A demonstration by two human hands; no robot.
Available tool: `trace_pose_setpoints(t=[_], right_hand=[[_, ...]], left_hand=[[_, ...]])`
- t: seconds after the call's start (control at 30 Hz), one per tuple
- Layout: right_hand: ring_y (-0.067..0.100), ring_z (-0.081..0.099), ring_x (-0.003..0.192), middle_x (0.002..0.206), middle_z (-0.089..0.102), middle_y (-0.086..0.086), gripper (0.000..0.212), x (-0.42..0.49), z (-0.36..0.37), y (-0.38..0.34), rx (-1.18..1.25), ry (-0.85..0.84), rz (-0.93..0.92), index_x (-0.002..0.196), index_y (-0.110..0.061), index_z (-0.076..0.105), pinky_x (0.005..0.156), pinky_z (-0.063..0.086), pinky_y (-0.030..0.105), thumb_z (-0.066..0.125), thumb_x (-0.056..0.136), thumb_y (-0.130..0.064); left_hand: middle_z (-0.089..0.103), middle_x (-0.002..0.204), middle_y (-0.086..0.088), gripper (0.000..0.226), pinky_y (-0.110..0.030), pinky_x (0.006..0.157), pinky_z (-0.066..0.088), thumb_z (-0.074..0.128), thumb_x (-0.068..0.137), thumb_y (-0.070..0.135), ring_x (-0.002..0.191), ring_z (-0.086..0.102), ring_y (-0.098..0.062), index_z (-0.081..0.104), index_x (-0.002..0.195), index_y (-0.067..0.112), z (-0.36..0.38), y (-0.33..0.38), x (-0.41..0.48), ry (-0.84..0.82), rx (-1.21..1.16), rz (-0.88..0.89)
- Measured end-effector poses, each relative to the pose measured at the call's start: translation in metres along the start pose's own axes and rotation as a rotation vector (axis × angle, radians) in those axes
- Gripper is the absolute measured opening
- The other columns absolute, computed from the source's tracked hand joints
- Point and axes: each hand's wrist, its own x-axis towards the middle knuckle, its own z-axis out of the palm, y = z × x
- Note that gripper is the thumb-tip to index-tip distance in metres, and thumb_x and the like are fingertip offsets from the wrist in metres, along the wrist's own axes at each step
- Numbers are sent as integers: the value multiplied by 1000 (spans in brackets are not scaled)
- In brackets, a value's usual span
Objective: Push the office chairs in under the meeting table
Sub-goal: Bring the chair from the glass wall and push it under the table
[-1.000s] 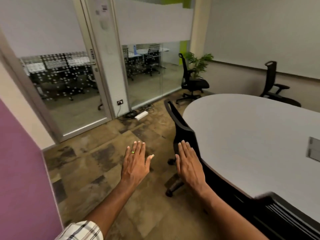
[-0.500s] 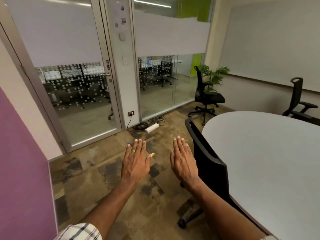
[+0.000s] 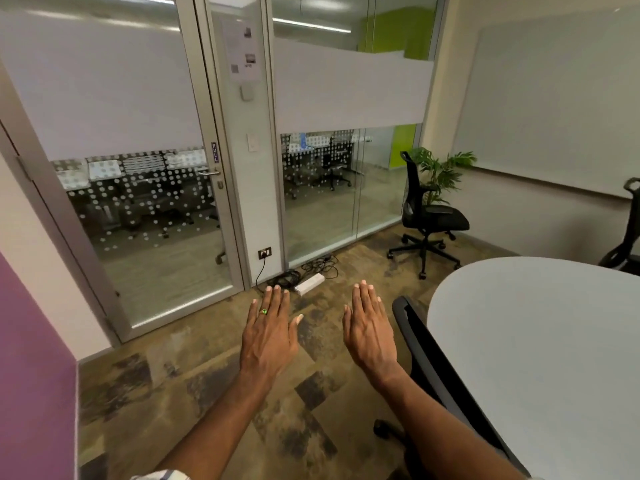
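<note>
Purple paint covers the wall panel [image 3: 34, 368] at the far left edge. Beside it a glass door [image 3: 138, 209] with a frosted band and a dotted pattern is seen, a "PULL" label [image 3: 214, 152] fixed near its handle. Further right, a wall socket [image 3: 264, 252] is set low in the frame, and a white power strip [image 3: 310, 283] with tangled black cables lies on the mottled brown carpet [image 3: 166, 382] just below it.

The left hand [image 3: 268, 336] is held flat in the air above the carpet, palm down, fingers together and extended, thumb out to the side; a green ring [image 3: 264, 311] is worn on one finger. Nothing is gripped by it. The right hand [image 3: 370, 334] is held the same way just beside it, fingers straight and close together, empty, near the backrest of the nearest chair [image 3: 420, 355] but not touching it. That black chair is tucked against the rounded edge of the pale grey tabletop [image 3: 540, 348], its seat hidden beneath and one caster visible on the carpet.

Behind, well apart from the tabletop, a second black office chair [image 3: 427, 216] stands by the glass wall in front of a potted plant [image 3: 443, 171]. A third chair [image 3: 625, 237] is partly cut off at the right edge, just beyond the tabletop, below a whiteboard [image 3: 554, 98].
</note>
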Motion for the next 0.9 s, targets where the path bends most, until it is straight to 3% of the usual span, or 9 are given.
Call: trace_pose_setpoints(t=[0.37, 0.57, 0.73, 0.9], right_hand=[[19, 0, 158, 171, 6, 10, 60, 150, 85, 3, -64, -19, 108, 162, -10, 11, 130, 6, 38, 13, 110, -40], [18, 4, 158, 171, 10, 10, 62, 246, 124, -8, -76, 41, 184, 162, -10, 14, 130, 7, 36, 14, 109, -43], [20, 2, 159, 171, 8, 12, 62, 322, 150, -2, -133, 28, 192, 162, -9, 11, 130, 9, 39, 13, 109, -43], [22, 1, 159, 171, 7, 13, 63, 402, 181, 26, -168, 44, 212, 162, -8, 10, 130, 5, 38, 12, 109, -43]], left_hand=[[7, 174, -8, 66, -45, 132, 2, 21, 110, 49, 162, 0, -23, 9, 165, 15, 78, -61, 191, -14, -43, 125], [3, 175, -7, 69, -45, 131, -4, 8, 108, 51, 162, -2, -23, 4, 167, 14, 99, -93, 295, -48, -33, 201], [21, 172, -11, 76, -48, 132, 11, 2, 102, 47, 161, 14, -26, 25, 164, 10, 115, -110, 368, 9, -65, 260], [7, 175, -9, 68, -46, 132, 0, 12, 105, 43, 162, 0, -24, 12, 167, 13, 152, -117, 460, -38, -27, 249]])
